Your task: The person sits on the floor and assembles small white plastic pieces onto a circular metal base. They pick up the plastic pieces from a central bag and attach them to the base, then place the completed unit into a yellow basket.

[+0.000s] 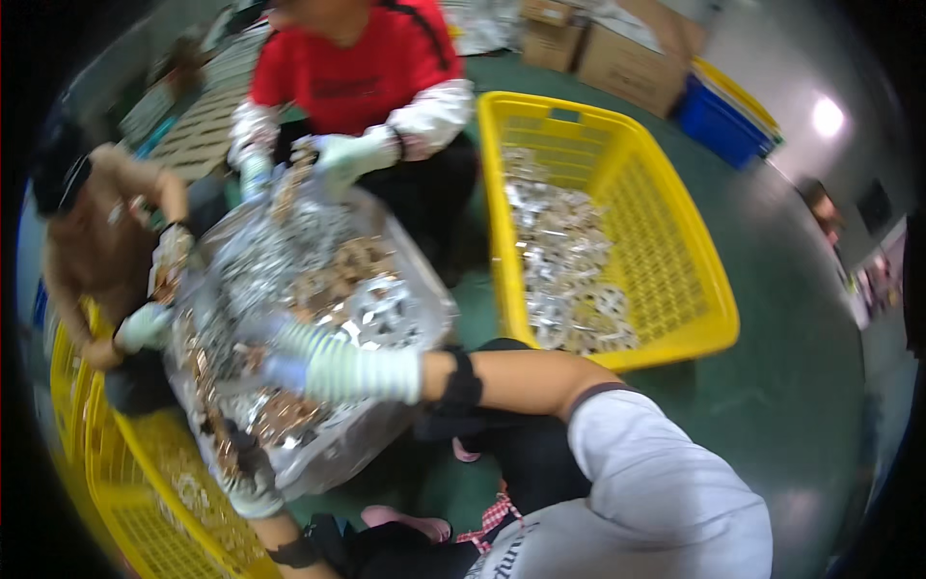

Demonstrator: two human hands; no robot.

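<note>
So there were three people crowded round one big pale tub (424, 299) full of metal bits, and it was a proper heap. Silvery pieces (280, 256) covered most of it, with a patch of copper-coloured pieces (342, 273) towards the middle.

The wearer's right hand (338, 365), in a striped glove, stretched over the near side of the pile, fingers pointing left. They were too blurred for me to say how far open they were or whether they had hold of anything. The left hand (254, 487), also gloved, was down by the tub's near-left edge — fingers curled shut round the lower end of a long copper-coloured strip (205, 391), which slanted up along that side.

Across the tub, a co-worker in a red top (352, 72) had gloved hands near another brownish strip (287, 198). Over on the left, a second co-worker in a tan top (111, 236) leaned in with gloves on too.

To the right a yellow basket (666, 241) sat on the green floor (791, 357), with shiny loose parts (569, 265) inside — more yellow baskets (116, 487) stood at lower left.
</note>
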